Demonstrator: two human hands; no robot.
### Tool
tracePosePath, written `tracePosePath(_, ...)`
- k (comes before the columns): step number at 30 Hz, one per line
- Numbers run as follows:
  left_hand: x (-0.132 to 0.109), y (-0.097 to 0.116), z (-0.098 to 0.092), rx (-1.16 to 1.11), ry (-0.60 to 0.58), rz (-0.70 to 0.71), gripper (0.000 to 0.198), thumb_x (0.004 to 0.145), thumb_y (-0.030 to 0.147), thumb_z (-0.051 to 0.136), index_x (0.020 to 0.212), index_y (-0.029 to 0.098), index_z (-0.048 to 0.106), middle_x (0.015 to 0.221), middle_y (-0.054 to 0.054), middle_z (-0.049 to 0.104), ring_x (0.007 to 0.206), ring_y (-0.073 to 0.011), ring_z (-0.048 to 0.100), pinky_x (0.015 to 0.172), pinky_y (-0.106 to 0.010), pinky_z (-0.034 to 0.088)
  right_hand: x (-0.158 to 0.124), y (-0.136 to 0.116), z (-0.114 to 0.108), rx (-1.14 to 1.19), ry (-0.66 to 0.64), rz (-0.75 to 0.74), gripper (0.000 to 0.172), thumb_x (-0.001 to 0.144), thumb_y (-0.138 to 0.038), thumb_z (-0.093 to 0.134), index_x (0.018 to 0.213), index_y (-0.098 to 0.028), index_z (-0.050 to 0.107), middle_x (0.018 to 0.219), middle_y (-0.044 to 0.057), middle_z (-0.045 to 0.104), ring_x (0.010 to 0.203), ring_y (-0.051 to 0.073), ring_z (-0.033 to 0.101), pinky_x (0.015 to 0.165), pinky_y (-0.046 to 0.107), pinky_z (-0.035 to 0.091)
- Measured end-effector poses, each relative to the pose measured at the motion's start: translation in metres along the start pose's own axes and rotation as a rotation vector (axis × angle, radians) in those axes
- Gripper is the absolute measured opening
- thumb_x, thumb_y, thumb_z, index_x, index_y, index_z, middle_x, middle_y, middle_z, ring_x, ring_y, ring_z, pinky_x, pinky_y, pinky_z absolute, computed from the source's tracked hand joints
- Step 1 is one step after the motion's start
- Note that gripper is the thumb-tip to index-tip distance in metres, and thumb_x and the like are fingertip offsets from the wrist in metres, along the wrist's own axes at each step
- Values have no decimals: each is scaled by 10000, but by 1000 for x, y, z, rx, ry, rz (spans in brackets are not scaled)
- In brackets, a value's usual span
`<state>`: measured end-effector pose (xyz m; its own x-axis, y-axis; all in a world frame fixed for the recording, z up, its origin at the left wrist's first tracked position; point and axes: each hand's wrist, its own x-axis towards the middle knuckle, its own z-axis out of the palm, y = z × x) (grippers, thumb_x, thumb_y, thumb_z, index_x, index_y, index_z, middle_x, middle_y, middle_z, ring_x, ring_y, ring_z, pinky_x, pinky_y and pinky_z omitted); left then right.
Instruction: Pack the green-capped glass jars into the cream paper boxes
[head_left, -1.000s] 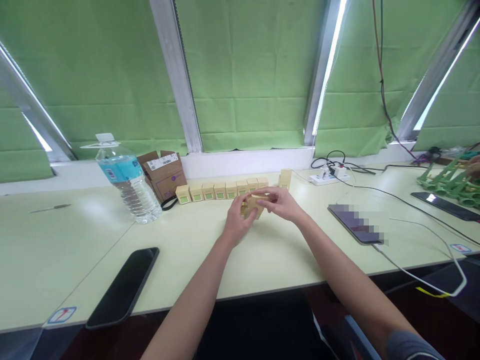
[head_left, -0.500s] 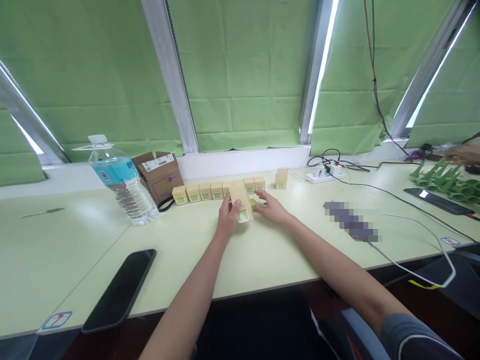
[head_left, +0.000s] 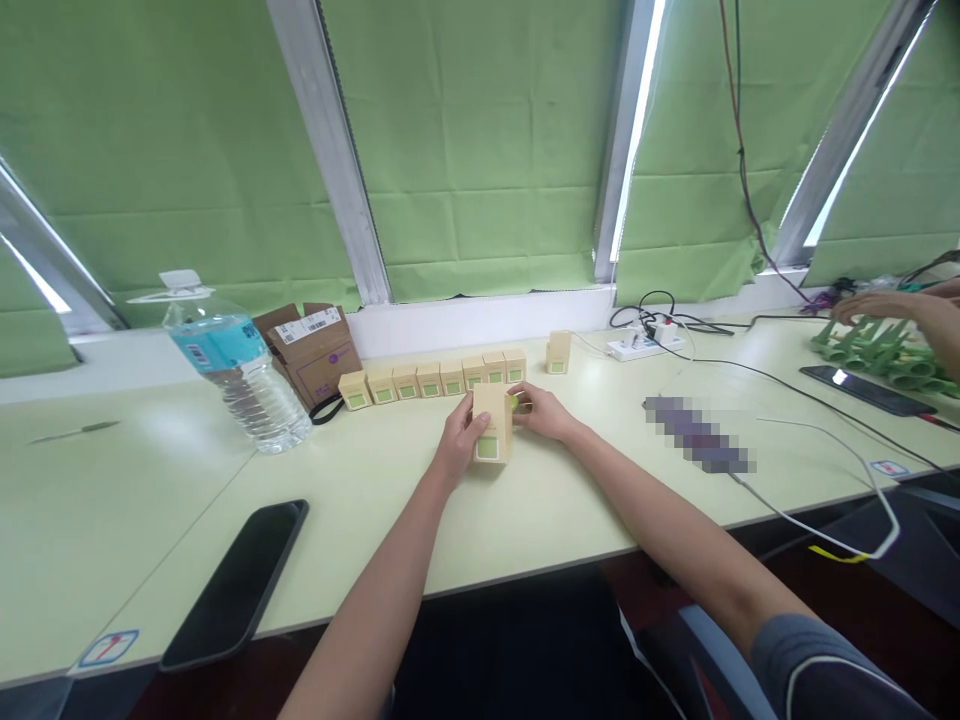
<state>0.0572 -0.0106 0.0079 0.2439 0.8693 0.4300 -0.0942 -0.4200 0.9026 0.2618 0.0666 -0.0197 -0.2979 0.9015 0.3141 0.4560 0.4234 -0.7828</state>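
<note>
My left hand [head_left: 459, 440] is closed around a small cream cardboard box [head_left: 491, 415] with a green square on its front, held upright over the table. On the box's right side, my right hand [head_left: 544, 412] has its fingers bent around a small round green thing [head_left: 514, 402], too small and too hidden to name. Behind the hands runs a row of similar cream boxes [head_left: 428, 380] with green squares on their fronts. Another such box [head_left: 558, 352] stands apart to the right of the row.
Left are a water bottle [head_left: 232, 360], a brown carton [head_left: 311, 360], a phone [head_left: 236, 585] and a thin pen-like object [head_left: 75, 432]. Right are a power strip [head_left: 645, 347], cables, a blurred-out item [head_left: 697, 435], another phone [head_left: 866, 390] and green plastic parts [head_left: 892, 355] beside another person's hand [head_left: 889, 305].
The held box has turned more upright, showing its side and front square. My right fingers have bent in closer to the box. Another person's hand has moved further into view at right.
</note>
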Motion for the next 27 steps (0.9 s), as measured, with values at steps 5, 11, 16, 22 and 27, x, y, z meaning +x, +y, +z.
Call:
tracePosePath(5,0,0,-1,19,-43,27,568,857,485,684,1310,155,588,1201,-119,682,993,-244,657,806,-304,508,-3,-5,-19,189,128,66,510,689,-420,845,1096,-230,602,1011,55,721,883,209,693,797,361,546)
tracePosePath(11,-2,1,1,56,-82,14,542,845,463,710,1285,159,620,1176,-125,699,1029,-275,671,859,-347,522,-10,-35,-20,524,211,45,558,659,-433,875,1077,-220,572,1047,77,740,939,227,727,888,402,560)
tracePosePath(16,0,0,2,136,-120,19,526,834,457,730,1257,155,645,1160,-130,706,992,-267,692,869,-365,543,-16,-52,-8,652,198,56,541,636,-378,874,1065,-227,581,1033,52,735,908,215,716,818,375,571)
tracePosePath(22,1,-2,2,219,-69,22,521,822,430,757,1248,163,621,1185,-138,698,1046,-272,689,928,-394,546,-22,-56,-8,672,143,44,550,636,-336,865,1101,-233,589,1034,43,721,818,189,701,734,335,551)
tracePosePath(27,1,0,2,252,-44,25,417,822,425,760,1128,183,614,1158,-113,689,1017,-244,692,941,-402,550,-23,-56,-17,655,70,0,558,640,-349,874,1112,-255,593,1062,33,726,830,188,708,813,371,563)
